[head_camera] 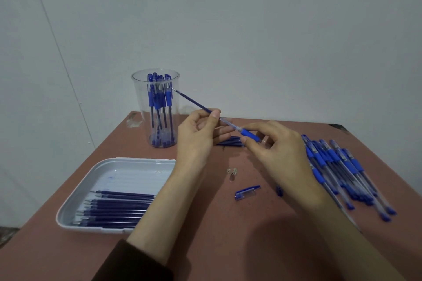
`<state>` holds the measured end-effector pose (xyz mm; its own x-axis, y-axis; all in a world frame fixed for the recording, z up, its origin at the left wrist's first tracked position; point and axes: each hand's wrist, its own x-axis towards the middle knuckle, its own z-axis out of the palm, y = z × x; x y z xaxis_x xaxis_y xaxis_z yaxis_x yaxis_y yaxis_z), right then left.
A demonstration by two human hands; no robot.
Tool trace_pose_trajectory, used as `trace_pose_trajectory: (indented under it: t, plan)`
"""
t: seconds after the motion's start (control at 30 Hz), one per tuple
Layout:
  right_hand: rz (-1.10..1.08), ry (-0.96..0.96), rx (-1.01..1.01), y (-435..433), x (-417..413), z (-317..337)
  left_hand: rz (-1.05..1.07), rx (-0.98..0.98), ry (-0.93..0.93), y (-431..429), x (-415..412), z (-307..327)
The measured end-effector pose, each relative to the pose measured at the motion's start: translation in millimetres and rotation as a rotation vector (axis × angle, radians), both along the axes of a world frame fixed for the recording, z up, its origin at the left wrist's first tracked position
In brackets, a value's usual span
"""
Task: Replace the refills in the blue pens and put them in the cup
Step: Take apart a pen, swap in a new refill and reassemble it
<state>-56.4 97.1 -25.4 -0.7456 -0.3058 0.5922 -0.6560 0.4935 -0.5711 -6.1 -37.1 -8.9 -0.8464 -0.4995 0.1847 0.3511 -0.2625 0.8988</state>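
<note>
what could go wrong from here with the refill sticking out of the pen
The left hand pinches the thin refill while the right hand holds the pen barrel; an off-axis push could bend it.
Small loose parts and a cap lie between the forearms; a wrist might sweep them off.
Tray refills and a second bunch behind the hands could get mixed, old with new.

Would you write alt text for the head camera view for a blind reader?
The left hand pinches a blue refill sticking out of a pen barrel held by the right hand, above a reddish table. A clear cup of pens stands behind; a tray of refills lies left, loose pens right.
</note>
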Motion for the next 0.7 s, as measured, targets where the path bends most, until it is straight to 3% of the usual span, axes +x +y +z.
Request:
trace_pose_trajectory:
  t: [0.7]
  plan:
    - [-0.009,0.001,0.007,0.3,3.8,3.1,-0.011,0.026,-0.017,1.0,-1.2,-1.1]
